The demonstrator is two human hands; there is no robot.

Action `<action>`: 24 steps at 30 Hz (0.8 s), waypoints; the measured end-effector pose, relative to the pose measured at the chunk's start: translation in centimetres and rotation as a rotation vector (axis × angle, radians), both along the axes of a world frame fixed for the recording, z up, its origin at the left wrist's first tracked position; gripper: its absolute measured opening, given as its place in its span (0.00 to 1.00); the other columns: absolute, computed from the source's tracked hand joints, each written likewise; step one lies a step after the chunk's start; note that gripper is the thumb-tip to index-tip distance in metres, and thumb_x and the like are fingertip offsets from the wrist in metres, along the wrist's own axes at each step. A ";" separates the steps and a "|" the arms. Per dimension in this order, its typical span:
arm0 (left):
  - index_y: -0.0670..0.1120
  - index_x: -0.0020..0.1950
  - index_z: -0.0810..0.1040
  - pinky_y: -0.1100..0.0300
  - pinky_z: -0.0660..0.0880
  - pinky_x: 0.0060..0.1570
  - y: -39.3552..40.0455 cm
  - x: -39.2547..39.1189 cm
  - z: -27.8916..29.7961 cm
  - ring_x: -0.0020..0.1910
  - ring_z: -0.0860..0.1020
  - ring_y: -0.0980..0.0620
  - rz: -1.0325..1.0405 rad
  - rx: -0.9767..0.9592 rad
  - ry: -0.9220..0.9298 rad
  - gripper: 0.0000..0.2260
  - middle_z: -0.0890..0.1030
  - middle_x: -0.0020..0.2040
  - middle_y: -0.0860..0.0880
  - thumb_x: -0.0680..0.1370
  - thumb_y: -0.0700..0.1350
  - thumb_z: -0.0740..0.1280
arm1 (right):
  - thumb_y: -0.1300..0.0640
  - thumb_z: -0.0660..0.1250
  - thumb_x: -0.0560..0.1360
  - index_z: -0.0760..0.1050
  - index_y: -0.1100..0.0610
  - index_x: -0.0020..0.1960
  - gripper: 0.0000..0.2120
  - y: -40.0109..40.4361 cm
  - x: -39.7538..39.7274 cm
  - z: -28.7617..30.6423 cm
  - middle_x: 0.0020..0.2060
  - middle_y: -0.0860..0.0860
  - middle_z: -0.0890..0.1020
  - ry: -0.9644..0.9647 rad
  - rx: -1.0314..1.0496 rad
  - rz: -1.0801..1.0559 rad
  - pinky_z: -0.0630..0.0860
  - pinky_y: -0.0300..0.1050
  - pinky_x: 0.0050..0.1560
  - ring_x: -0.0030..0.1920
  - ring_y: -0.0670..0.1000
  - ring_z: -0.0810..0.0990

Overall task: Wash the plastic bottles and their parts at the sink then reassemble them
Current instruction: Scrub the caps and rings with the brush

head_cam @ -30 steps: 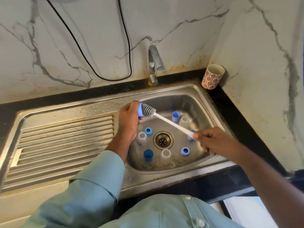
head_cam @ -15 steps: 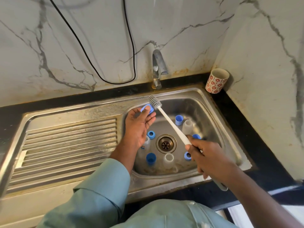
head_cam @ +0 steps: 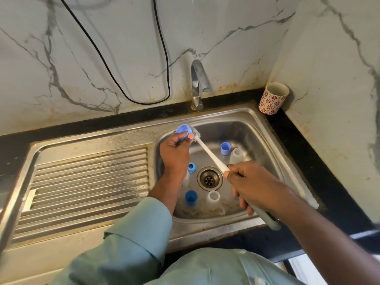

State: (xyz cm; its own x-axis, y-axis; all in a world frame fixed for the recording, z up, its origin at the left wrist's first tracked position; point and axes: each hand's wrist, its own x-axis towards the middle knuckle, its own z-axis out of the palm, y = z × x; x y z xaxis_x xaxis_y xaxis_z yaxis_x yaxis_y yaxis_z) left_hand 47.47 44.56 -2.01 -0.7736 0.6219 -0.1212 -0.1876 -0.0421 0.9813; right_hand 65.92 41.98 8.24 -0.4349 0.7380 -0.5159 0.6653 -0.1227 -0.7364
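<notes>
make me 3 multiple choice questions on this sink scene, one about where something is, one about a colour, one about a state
1. Where does the patterned cup stand?
A. in the basin
B. on the counter at the back right corner
C. on the drainboard

2. What colour is the cap that the left hand holds?
A. blue
B. red
C. yellow

3. What is the right hand doing?
A. resting open on the sink
B. turning the tap
C. gripping the brush by its handle

Answers:
1 B, the cup sits by the wall corner, outside the basin.
2 A, the cap pinched in the fingers is blue.
3 C, the fingers curl round the handle, with the bristles at the cap.
</notes>
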 end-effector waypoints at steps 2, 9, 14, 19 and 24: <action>0.49 0.44 0.82 0.60 0.79 0.50 0.3 -0.7 0.1 0.46 0.83 0.53 0.104 0.001 -0.031 0.11 0.84 0.41 0.52 0.74 0.32 0.73 | 0.52 0.59 0.82 0.76 0.49 0.55 0.07 -0.2 0.3 0.3 0.36 0.54 0.79 0.023 -0.044 0.006 0.75 0.40 0.27 0.25 0.45 0.75; 0.48 0.42 0.82 0.65 0.78 0.46 0.1 -0.4 -0.3 0.42 0.83 0.57 0.053 0.002 -0.024 0.09 0.84 0.39 0.53 0.73 0.33 0.74 | 0.52 0.60 0.82 0.75 0.49 0.61 0.10 0.2 -0.3 0.5 0.36 0.54 0.79 0.020 -0.024 -0.043 0.73 0.38 0.26 0.24 0.44 0.74; 0.49 0.43 0.82 0.70 0.76 0.41 0.4 -1.1 0.2 0.39 0.81 0.60 0.012 -0.060 0.061 0.07 0.83 0.39 0.54 0.74 0.37 0.74 | 0.52 0.59 0.82 0.76 0.50 0.53 0.07 0.1 -0.6 1.0 0.34 0.53 0.78 0.020 -0.021 -0.036 0.73 0.38 0.26 0.24 0.45 0.74; 0.48 0.45 0.83 0.60 0.80 0.49 0.8 -1.6 0.5 0.45 0.83 0.51 -0.084 -0.067 0.029 0.03 0.85 0.43 0.47 0.75 0.40 0.74 | 0.51 0.59 0.82 0.76 0.52 0.47 0.10 0.1 -1.3 1.6 0.33 0.54 0.78 0.046 -0.031 -0.100 0.74 0.40 0.26 0.26 0.47 0.75; 0.45 0.45 0.81 0.58 0.81 0.52 0.4 -2.4 1.0 0.49 0.84 0.48 -0.062 0.022 -0.203 0.04 0.86 0.43 0.47 0.76 0.36 0.72 | 0.51 0.59 0.82 0.76 0.53 0.49 0.09 -0.6 -1.2 2.2 0.33 0.54 0.78 0.044 -0.033 -0.054 0.73 0.39 0.25 0.25 0.46 0.75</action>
